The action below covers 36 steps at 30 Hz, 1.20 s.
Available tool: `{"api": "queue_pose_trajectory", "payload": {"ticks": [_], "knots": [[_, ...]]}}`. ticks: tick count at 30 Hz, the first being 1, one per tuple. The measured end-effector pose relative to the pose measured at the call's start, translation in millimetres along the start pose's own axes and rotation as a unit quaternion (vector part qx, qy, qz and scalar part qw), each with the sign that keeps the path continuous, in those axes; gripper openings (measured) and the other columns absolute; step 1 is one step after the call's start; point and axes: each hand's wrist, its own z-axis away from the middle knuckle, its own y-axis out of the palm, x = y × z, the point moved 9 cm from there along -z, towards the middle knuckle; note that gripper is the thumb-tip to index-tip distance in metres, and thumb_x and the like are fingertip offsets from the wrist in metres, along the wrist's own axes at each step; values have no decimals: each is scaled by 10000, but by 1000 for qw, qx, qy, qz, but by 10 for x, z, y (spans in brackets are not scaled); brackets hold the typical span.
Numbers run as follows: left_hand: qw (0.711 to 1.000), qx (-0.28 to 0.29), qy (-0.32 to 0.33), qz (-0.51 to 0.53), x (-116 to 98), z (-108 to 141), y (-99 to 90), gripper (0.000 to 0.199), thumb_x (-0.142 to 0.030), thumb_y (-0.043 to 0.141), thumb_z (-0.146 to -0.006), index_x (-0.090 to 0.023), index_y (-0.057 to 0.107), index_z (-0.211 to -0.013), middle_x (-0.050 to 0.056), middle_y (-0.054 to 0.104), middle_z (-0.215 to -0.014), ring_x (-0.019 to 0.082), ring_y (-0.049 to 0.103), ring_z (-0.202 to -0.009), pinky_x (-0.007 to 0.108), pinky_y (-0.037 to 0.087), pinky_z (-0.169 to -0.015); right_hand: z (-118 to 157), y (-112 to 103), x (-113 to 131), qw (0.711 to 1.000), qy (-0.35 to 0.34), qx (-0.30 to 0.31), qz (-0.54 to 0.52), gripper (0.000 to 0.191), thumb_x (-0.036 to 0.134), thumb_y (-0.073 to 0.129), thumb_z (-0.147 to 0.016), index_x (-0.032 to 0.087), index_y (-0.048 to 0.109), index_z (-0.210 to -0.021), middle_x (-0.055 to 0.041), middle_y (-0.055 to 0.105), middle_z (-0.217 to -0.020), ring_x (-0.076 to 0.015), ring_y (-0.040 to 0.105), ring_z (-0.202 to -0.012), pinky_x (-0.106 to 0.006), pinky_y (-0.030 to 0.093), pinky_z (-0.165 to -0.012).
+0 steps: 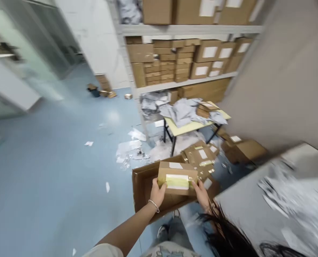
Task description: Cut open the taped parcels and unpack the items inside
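Observation:
A taped cardboard box [163, 170] with white labels and a yellow strip is held up in front of me. My left hand [158, 192] grips its left end, the thumb on the near face. At the right end my right hand [201, 194] holds it the same way. The fingers underneath are hidden. Below the held box stands a large open carton [145, 189], its inside partly covered from view. Several taped boxes [199, 153] with labels lie at the carton's far right side.
A shelf rack [159, 85] with stacked boxes stands ahead. Before it is a small yellow table [187, 126] heaped with grey bags. Plastic scraps [131, 148] litter the blue floor. On the right is a grey worktable [244, 203] with blurred packaging.

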Motion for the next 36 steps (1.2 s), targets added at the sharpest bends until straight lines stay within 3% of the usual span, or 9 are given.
{"api": "queue_pose_trajectory", "payload": {"ticks": [3, 6, 9, 13, 19, 23, 26, 31, 36], "knots": [[995, 49, 82, -22, -594, 319, 189, 369, -313, 542, -852, -214, 418, -1184, 113, 641, -1176, 230, 628, -1070, 315, 464, -928, 717, -635, -141, 988, -42, -121, -90, 390, 495, 577, -857, 243, 612, -1153, -77, 659, -1207, -265, 587, -1156, -391, 449, -1031], [980, 123, 157, -21, -1082, 688, 599, 379, -319, 554, -846, -206, 443, -1191, 99, 628, -1187, 243, 609, -1096, 343, 454, -944, 1400, -1242, -282, 959, -63, -227, -159, 479, 542, 590, -828, 216, 591, -1178, -98, 653, -1221, -256, 598, -1117, -389, 456, -1003], [955, 210, 210, -3, -1438, 1144, 1192, 406, -330, 587, -832, -207, 473, -1202, 87, 620, -1202, 254, 594, -1114, 372, 442, -959, 2096, -1829, -537, 924, -65, -315, -207, 529, 550, 611, -814, 196, 592, -1207, -112, 645, -1245, -270, 600, -1100, -429, 449, -994], [905, 351, 242, 19, -1679, 1954, 2211, 447, -303, 654, -787, -214, 511, -1202, 81, 628, -1202, 235, 599, -1106, 353, 443, -966, 3019, -2592, -1060, 868, -59, -433, -235, 556, 546, 611, -812, 201, 599, -1248, -105, 632, -1285, -283, 579, -1148, -447, 419, -1024], [838, 494, 233, -3, -1583, 3330, 3770, 410, -249, 642, -778, -203, 526, -1168, 78, 656, -1174, 209, 628, -1047, 326, 466, -936, 4118, -3651, -2116, 801, -23, -555, -222, 579, 578, 553, -829, 190, 602, -1256, -107, 634, -1286, -284, 564, -1180, -418, 421, -1020], [835, 506, 199, -81, -1236, 4052, 4708, 393, -220, 657, -750, -165, 545, -1124, 120, 668, -1170, 242, 634, -1050, 344, 467, -930, 4540, -4306, -3009, 794, 52, -566, -216, 584, 600, 523, -821, 173, 618, -1209, -114, 666, -1222, -289, 603, -1110, -419, 449, -975], [837, 501, 167, -145, -953, 4485, 5264, 394, -226, 678, -745, -153, 544, -1108, 143, 672, -1171, 261, 634, -1074, 349, 471, -932, 4725, -4762, -3569, 801, 100, -550, -213, 556, 580, 526, -816, 179, 629, -1187, -106, 688, -1176, -295, 618, -1091, -418, 460, -958], [825, 483, 167, -241, -781, 4975, 5798, 468, -268, 663, -777, -135, 488, -1190, 181, 655, -1202, 285, 633, -1089, 373, 464, -942, 4822, -5361, -4122, 824, 138, -513, -198, 478, 495, 561, -807, 196, 646, -1170, -100, 700, -1150, -289, 628, -1080, -418, 455, -966], [808, 471, 191, -297, -854, 5052, 5944, 499, -334, 653, -793, -133, 456, -1205, 196, 637, -1225, 286, 624, -1107, 362, 451, -949, 4715, -5578, -4375, 847, 114, -475, -211, 492, 472, 584, -785, 218, 636, -1203, -72, 687, -1187, -276, 596, -1139, -442, 417, -1029]]}}
